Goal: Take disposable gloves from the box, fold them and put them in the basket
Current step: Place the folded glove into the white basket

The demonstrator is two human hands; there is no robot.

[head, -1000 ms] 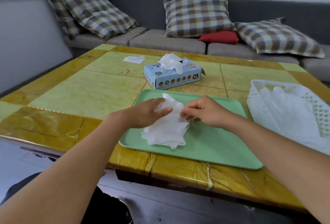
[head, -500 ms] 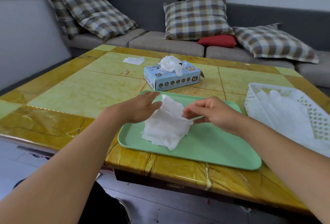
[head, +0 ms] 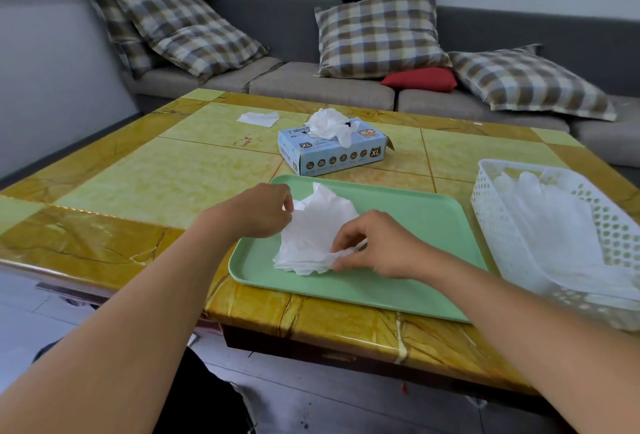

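Marbled yellow table (head: 145, 174): fills centre of frame, bears everything below.
Tray (head: 429, 226): mint green, lower centre, long side running left–right; work surface for the fold.
Basket (head: 485, 212): white, perforated, right edge of frame, just beside tray's right end; white gloves already lying inside.
Box (head: 332, 156): pale blue, marked XL, above tray toward centre; white glove tuft standing out of its slot.
Scrap (head: 258, 118): small, white, flat on table, upper left of box.
Glove (head: 317, 233): white, crumpled, partly doubled, on left half of tray; long axis slanting from upper centre down to lower right.
Left hand (head: 258, 212): at glove's upper left edge, fingers curled, pinching that edge.
Right hand (head: 374, 246): at glove's lower right, thumb and fingertips nipping the bunched layered edge against tray.
Key relation: glove strung between both grips; basket lies to the right, beyond right hand, so right hand nearer for the drop.
Step judged: fold under way, not finished; glove not yet in basket.
Risk judged: thin film likely to spring open on release of either pinch.
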